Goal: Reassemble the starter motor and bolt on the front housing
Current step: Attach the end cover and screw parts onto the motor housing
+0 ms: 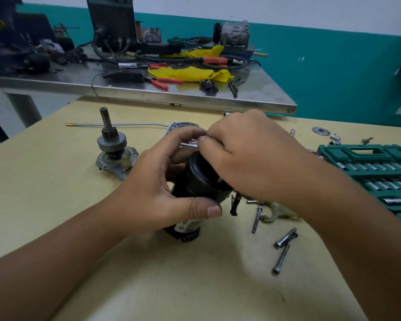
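Note:
A black cylindrical starter motor body [196, 181] stands tilted on the yellow table [148, 274]. My left hand [162, 181] grips its side, thumb in front. Over its top my right hand [243, 156] pinches a small silver part [188, 143], and my left forefinger touches that part too. The drive shaft with pinion gear [112, 144] stands upright on its grey plate at the left. A silver front housing [182, 126] lies behind my hands, mostly hidden. A forked lever [276, 213] lies to the right of the motor.
Three long bolts [284, 239] and a pin lie at the right front. A green socket set case [370, 177] sits open at the right edge, with a washer [320, 131] and small sockets behind it. A thin rod [116, 124] lies at the back. A cluttered steel bench [148, 89] stands beyond.

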### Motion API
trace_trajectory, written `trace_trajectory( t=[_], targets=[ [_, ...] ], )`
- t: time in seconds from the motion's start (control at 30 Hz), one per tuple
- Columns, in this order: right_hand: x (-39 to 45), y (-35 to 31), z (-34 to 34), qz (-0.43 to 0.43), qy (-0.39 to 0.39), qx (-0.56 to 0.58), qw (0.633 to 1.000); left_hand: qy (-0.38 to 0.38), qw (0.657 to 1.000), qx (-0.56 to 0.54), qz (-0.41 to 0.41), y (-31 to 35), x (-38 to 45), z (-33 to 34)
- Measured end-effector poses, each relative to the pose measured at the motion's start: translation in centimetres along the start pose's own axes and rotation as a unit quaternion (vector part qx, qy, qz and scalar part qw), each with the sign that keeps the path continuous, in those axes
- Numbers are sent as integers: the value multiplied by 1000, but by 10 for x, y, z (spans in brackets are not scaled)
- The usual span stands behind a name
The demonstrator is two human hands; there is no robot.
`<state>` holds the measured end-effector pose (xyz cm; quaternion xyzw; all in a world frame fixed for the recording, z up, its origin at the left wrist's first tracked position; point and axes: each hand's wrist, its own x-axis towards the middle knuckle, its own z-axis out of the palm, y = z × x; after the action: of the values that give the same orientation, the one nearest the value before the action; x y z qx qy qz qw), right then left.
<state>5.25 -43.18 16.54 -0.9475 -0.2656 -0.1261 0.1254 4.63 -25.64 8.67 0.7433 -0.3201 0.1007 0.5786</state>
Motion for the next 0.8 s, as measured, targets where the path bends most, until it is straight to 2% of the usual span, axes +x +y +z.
trace_trajectory(
  t=[0.17, 0.33, 0.57, 0.67, 0.8],
  targets=[
    [-5, 8, -12, -44, -35, -23, 998, -14, 1000, -5, -11, 0, 0, 1],
    [-4, 0, -17, -48, -78, -63, 994, -17, 1000, -24, -7, -3, -2, 0],
    [-1, 0, -25, -71, -129, -14, 989, -59, 996, -61, -35, -5, 1, -9],
    [-6, 1, -22, -69, -103, -23, 992, -58, 997, -47, -33, -3, 0, -9],
    [-5, -5, -7, -19, -25, -95, 995, 3, 1000, 12, -6, 3, -3, 1]
  ],
)
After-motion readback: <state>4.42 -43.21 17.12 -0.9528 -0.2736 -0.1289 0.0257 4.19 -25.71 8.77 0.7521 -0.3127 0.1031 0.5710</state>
